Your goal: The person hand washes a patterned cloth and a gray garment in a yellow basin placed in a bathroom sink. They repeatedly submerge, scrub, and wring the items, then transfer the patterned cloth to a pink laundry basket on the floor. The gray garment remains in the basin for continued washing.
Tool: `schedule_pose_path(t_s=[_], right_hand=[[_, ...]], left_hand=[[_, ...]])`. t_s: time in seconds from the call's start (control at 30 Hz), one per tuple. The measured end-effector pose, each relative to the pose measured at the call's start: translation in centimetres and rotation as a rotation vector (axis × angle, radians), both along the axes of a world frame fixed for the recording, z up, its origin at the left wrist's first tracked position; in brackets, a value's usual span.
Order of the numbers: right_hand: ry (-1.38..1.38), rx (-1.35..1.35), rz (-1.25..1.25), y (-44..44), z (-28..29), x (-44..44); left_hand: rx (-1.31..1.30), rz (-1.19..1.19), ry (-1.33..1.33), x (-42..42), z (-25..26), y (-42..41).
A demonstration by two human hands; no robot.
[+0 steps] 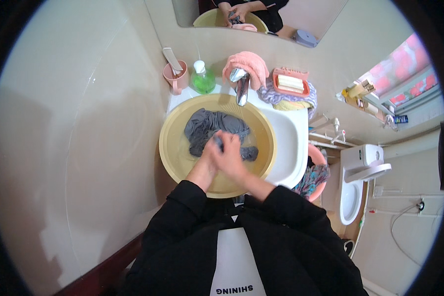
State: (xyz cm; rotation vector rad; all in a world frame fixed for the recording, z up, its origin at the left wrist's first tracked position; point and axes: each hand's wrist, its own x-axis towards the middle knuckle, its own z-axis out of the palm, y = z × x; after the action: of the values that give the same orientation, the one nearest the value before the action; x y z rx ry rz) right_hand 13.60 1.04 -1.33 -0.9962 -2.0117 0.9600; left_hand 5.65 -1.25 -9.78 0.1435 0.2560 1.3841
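Note:
A grey garment (222,124) lies wet and bunched in a yellow plastic basin (267,162) holding some water. Over its lower part, my left hand (208,157) and my right hand (230,155) are pressed together, with a bunch of the grey cloth gripped between them. The fingers partly hide the cloth. Part of the garment lies in the basin to the right of my hands. The basin rests on a white sink (290,148), just below a chrome faucet (243,90) with a pink towel (249,63) draped around it.
Along the sink's back stand a pink mug (185,76) with a comb, a pump bottle of green liquid (203,82) and a pink soap dish (306,88) on folded cloths. A wall borders the left. At right are a pink tub (320,157) of clothes and a toilet (349,203).

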Motion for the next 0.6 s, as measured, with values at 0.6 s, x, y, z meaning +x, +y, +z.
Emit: schedule_pose_path(t_s=[0.6], right_hand=[[0.131, -0.357, -0.185, 9.5, -3.2, 2.6]], left_hand=[[-0.524, 0.105, 0.244, 5.2, 5.7, 0.5]])
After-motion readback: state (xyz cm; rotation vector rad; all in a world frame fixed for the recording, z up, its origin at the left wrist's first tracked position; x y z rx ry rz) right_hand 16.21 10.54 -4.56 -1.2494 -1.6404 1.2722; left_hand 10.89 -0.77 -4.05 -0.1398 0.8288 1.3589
